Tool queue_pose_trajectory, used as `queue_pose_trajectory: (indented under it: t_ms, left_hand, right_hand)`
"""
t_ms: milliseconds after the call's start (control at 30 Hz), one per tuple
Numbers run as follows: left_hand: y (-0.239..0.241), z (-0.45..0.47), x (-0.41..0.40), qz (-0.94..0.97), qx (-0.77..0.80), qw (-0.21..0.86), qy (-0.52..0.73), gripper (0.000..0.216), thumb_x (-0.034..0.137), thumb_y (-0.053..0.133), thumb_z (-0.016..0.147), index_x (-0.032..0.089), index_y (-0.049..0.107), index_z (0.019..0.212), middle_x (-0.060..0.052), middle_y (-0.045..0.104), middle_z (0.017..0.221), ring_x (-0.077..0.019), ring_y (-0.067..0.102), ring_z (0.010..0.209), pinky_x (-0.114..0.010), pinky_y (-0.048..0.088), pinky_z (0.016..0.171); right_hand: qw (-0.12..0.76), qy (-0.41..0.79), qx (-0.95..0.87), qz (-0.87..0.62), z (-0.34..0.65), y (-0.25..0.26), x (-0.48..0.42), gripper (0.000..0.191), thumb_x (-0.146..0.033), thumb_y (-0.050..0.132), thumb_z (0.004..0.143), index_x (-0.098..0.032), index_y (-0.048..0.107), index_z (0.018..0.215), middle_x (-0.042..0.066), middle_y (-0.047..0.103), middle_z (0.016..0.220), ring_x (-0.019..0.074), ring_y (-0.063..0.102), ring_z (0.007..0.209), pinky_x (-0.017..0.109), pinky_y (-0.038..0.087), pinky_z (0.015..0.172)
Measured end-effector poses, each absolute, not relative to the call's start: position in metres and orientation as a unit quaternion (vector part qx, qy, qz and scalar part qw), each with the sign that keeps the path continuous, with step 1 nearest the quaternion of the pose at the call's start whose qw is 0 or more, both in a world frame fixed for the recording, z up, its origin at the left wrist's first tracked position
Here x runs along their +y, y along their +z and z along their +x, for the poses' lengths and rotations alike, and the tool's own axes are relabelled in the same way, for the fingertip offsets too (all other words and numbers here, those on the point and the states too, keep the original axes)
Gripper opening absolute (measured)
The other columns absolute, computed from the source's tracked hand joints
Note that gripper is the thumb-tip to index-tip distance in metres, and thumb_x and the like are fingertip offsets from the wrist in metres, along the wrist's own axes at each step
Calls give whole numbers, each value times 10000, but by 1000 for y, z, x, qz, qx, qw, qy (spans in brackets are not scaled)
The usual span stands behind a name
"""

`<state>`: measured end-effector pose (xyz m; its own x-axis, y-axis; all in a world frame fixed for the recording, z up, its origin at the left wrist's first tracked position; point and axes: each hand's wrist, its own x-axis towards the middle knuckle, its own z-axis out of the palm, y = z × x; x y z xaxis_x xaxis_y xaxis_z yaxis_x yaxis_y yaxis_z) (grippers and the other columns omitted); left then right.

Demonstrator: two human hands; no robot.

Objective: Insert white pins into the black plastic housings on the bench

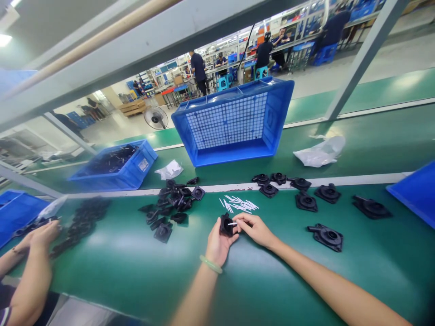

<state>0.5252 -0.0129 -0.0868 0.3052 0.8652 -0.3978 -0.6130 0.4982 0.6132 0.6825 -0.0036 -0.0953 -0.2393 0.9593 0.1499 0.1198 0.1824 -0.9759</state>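
My left hand (217,242) grips a small black plastic part (225,224) just above the green table (142,271). My right hand (253,227) pinches a thin white pin (232,223) and holds its tip at the part's round opening. A loose bunch of white pins (239,204) lies just beyond my hands. A heap of small black parts (172,202) sits to the left of them. Several larger black round-holed housings (306,201) are spread out to the right.
An empty blue crate (234,122) stands tipped on its side behind the pins. A blue bin of dark parts (115,165) is at the back left. A co-worker's hands (39,235) work at the far left. A plastic bag (321,151) lies at the right.
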Motion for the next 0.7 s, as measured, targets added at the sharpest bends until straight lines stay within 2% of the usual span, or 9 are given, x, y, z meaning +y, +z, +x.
queue_pose_trajectory:
  t_ms: [233, 467, 567, 700]
  left_hand:
    - [-86, 527, -15, 194, 362, 775, 480, 394, 419, 555, 877, 91, 555, 1095, -144, 648, 1017, -202, 654, 855, -260, 554, 689]
    - [-86, 530, -17, 248, 372, 740, 503, 372, 450, 583, 852, 120, 521, 1013, -115, 646, 972, -196, 647, 848, -277, 546, 700]
    - [-87, 533, -19, 264, 380, 716, 522, 394, 486, 611, 819, 138, 489, 959, -79, 627, 910, -177, 636, 813, -262, 546, 659]
    - [-96, 539, -14, 263, 391, 703, 533, 553, 613, 688, 675, 150, 453, 865, -46, 584, 831, -159, 617, 727, -220, 519, 539]
  right_hand:
    - [428, 458, -649, -432, 683, -95, -5, 286, -406, 463, 904, -166, 614, 946, 14, 623, 661, 157, 609, 643, 281, 485, 663]
    - [422, 451, -655, -436, 683, -95, -5, 309, -414, 449, 904, -159, 612, 963, 4, 590, 614, 150, 578, 589, 274, 471, 630]
    - [404, 436, -679, -430, 684, -97, -6, 336, -436, 429, 909, -166, 620, 967, 2, 581, 600, 151, 565, 579, 272, 467, 617]
    - [382, 412, -699, -443, 691, -111, 0, 368, -491, 446, 887, -194, 639, 991, 9, 598, 601, 163, 582, 582, 262, 491, 606]
